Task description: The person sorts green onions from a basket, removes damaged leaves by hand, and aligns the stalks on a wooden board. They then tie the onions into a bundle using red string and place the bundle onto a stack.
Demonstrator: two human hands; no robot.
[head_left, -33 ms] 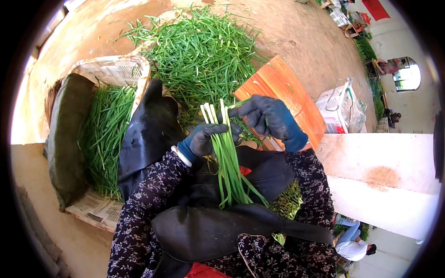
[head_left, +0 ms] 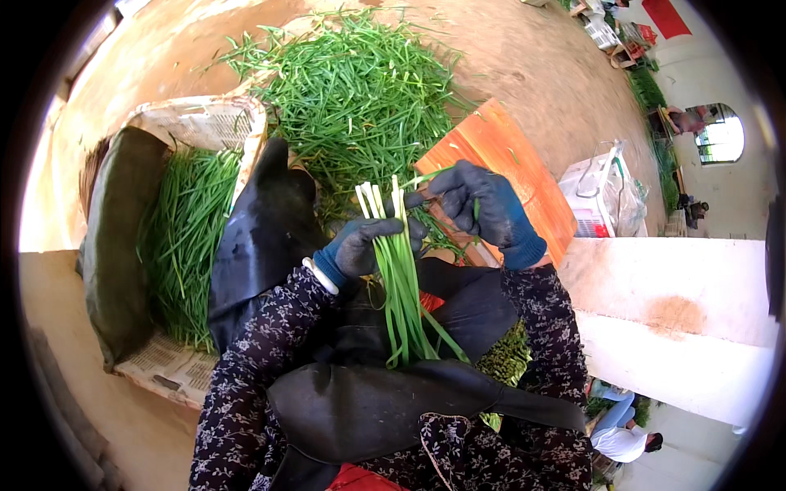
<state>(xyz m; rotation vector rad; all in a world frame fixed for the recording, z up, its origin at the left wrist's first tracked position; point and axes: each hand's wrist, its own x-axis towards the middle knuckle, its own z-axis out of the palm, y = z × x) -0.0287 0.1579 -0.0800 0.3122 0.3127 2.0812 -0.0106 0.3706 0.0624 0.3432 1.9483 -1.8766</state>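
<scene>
A thin bunch of chives, white ends up and green leaves hanging over my lap, is held in my left hand. That hand wears a dark glove with a blue cuff, its fingers wrapped round the stalks below the white ends. Just right of the bunch, my right hand, gloved the same way, has its fingers curled in a pinch. A green chive leaf runs from beside the white ends to its fingertips, and a bit of green shows below its fingers. A black apron covers my lap.
A large heap of chives lies on the floor ahead. At left, a white plastic crate holds more chives beside a dark green cushion-like roll. An orange wooden board stands ahead right, near a white basket. Another person sits far right.
My right hand has shifted slightly right and its pointing finger has drawn back from the white ends. My left hand and the bunch stay nearly in place.
</scene>
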